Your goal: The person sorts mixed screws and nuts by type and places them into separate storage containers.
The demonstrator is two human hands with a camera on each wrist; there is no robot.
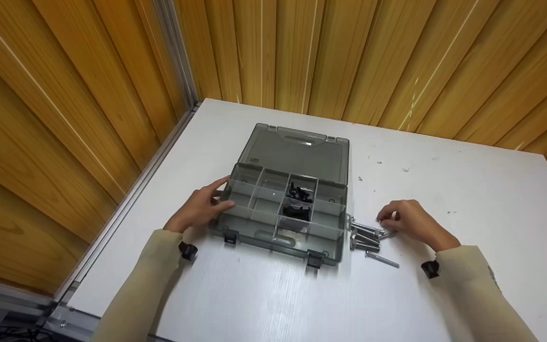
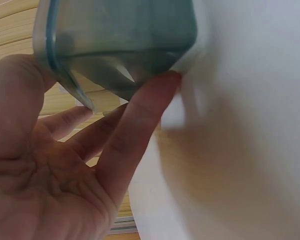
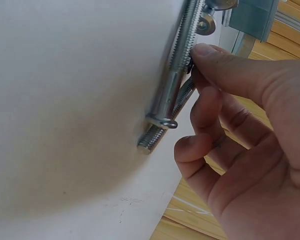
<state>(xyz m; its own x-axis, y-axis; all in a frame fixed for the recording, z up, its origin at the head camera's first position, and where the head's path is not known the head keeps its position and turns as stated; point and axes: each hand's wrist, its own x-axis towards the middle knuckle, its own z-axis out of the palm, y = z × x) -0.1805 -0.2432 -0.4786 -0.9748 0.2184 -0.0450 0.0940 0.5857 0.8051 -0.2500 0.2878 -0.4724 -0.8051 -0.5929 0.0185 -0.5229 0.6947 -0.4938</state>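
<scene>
A grey translucent compartment box [image 1: 249, 236] lies on the white table with its lid [image 1: 297, 159] folded back. My left hand [image 1: 197, 209] grips the box's left side, thumb at the rim and fingers against the wall, as the left wrist view shows. Small black screws [image 1: 298, 192] fill one compartment, and black pieces [image 1: 296, 212] lie in the one in front. Right of the box is a pile of silver bolts [image 1: 364, 237]. Beside it my right hand [image 1: 411, 218] pinches a small dark piece [image 3: 191, 66], mostly hidden by thumb and index finger.
One silver bolt [image 1: 381, 259] lies apart, in front of the pile. Small marks [image 1: 405, 169] dot the table [image 1: 482, 199] at the back right. Wood-patterned panels [image 1: 349, 57] stand behind and at the left, with a metal rail [image 1: 126, 199] along the left edge.
</scene>
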